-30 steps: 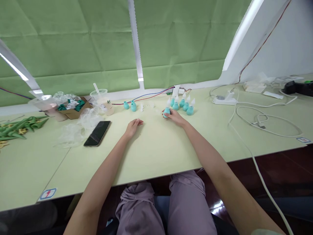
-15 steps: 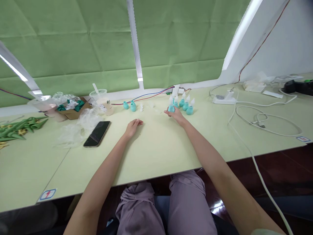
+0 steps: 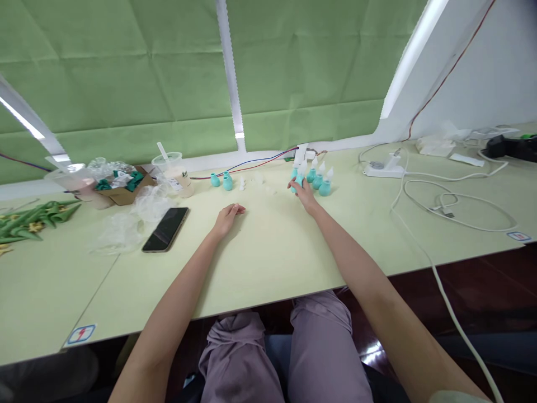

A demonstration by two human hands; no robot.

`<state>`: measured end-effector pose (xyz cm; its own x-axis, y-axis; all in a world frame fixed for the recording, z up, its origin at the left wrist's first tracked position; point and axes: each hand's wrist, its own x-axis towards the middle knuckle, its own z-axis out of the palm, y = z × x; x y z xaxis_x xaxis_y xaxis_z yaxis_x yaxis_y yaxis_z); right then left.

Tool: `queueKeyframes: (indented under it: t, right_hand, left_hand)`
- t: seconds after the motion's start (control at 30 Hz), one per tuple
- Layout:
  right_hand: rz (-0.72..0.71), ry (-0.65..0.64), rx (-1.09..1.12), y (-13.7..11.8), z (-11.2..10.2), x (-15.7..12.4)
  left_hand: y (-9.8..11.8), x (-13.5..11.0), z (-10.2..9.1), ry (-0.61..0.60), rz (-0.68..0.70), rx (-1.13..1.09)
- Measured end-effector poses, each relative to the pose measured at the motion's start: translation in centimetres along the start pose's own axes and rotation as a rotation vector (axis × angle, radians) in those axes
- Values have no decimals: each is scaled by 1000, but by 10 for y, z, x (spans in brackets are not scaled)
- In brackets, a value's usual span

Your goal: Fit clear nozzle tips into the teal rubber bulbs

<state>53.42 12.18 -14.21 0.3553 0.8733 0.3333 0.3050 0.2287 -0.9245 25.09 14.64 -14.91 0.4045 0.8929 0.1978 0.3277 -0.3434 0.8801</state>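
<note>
My left hand (image 3: 227, 219) rests on the table, fingers loosely curled together, with nothing visible in it. My right hand (image 3: 305, 196) is at the left side of a cluster of teal squeeze bulbs (image 3: 324, 188) with white pointed tips. Its fingers look apart and lie in front of a tipped teal bulb (image 3: 293, 189), partly covering it; any contact is hard to make out. Two teal bulbs without tips (image 3: 227, 182) stand farther left. Beside them are small white pieces (image 3: 242, 184) and clear pieces (image 3: 271, 191).
On the left lie a phone (image 3: 165, 229), crumpled clear plastic (image 3: 121, 230), a cardboard box (image 3: 130, 194), drink cups (image 3: 179, 178) and green artificial stems (image 3: 39, 218). A power strip (image 3: 385, 170) and looping white cable (image 3: 461, 229) occupy the right. Thin wires (image 3: 251, 165) run along the back.
My right hand has shifted slightly right and up, its fingers coming away from around the teal bulb, which now stands at the cluster's left. My left hand has stayed still.
</note>
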Motion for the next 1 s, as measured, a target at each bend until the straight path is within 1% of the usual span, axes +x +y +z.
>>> queueKeyframes:
  t: [0.1, 0.17, 0.37, 0.57, 0.77, 0.83, 1.0]
  right_hand:
    - [-91, 58, -131, 4, -1, 0]
    - [-113, 68, -204, 7, -2, 1]
    - [-15, 102, -354, 17, -10, 6]
    - [60, 243, -531, 25, -10, 5]
    - [85, 325, -649, 21, -14, 6]
    - [107, 321, -682, 20, -15, 6]
    - [160, 242, -724, 20, -16, 5]
  left_hand:
    - [-2, 1, 0, -6, -3, 3]
    - [-2, 1, 0, -9, -1, 7]
    - [3, -1, 1, -10, -10, 14]
    - [9, -4, 1, -19, -29, 44]
    - [7, -3, 2, -30, -21, 55]
    - [6, -3, 2, -30, -24, 52]
    - [5, -3, 2, -33, -15, 46]
